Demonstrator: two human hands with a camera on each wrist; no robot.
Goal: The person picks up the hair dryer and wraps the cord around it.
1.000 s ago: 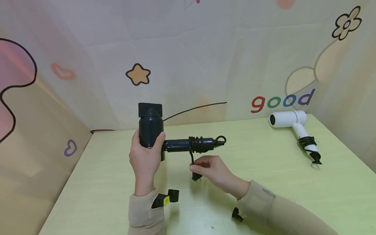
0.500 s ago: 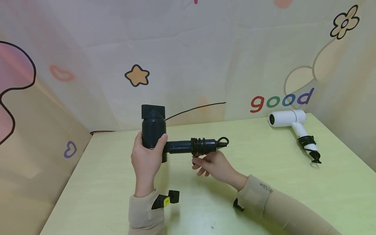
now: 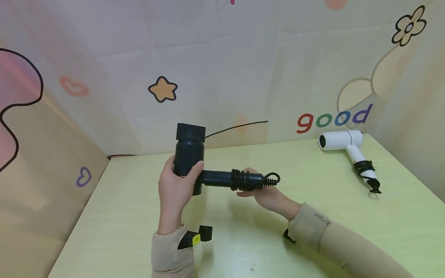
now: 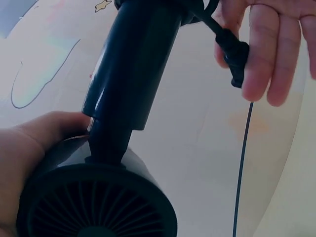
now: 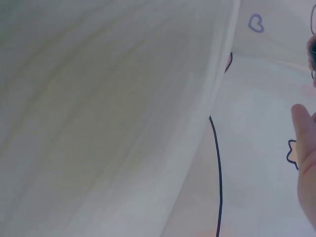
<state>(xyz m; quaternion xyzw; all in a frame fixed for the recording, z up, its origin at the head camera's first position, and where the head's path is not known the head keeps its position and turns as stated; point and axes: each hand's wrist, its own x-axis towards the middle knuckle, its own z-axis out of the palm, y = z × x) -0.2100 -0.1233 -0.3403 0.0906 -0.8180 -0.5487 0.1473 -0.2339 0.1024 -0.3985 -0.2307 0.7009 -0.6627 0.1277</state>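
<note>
A black hair dryer (image 3: 189, 152) is held above the table with its nozzle up and its handle (image 3: 217, 178) to the right. My left hand (image 3: 177, 189) grips the dryer's body, thumb across the front. Black cord (image 3: 240, 180) is coiled round the handle. My right hand (image 3: 269, 197) is at the handle's far end, partly hidden behind it. In the left wrist view, the right hand's fingers (image 4: 261, 54) extend straight beside the cord's plug (image 4: 234, 57), which lies against them. The right wrist view shows the right thumb (image 5: 306, 153) stretched out.
A white hair dryer (image 3: 342, 141), black cord wound on its handle, lies at the table's back right. The pale green table (image 3: 114, 216) meets a patterned cloth backdrop (image 3: 222, 77) behind. Black wrist devices sit on both sleeves.
The right hand has let its pinch on the hanging plug go and moved up behind the handle. The left hand has shifted the black dryer right and tilted its handle slightly down.
</note>
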